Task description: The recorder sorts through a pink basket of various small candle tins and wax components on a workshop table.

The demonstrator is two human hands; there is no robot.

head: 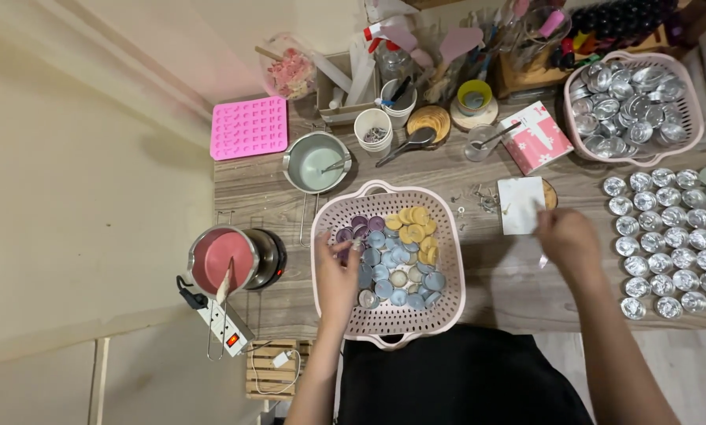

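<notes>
A pale pink basket [456, 260] sits in front of me, filled with several small round wax discs in blue, purple and yellow [400, 252]. My left hand [335, 271] reaches into its left side, fingers closed around a small purple piece. My right hand [567, 234] hovers over the wooden table to the right of the basket, just below a white card [520, 203]; its fingers are pinched together, and I cannot see what they hold. Small metal wick bits [479, 198] lie scattered above the basket.
Rows of empty silver tealight cups [672, 240] cover the right side. A second pink basket [687, 94] of cups stands at the back right. A pot of pink wax [223, 260] on a hotplate, a pot of pale wax [317, 161], a pink silicone mould [249, 126] and a power strip [223, 323] are at left.
</notes>
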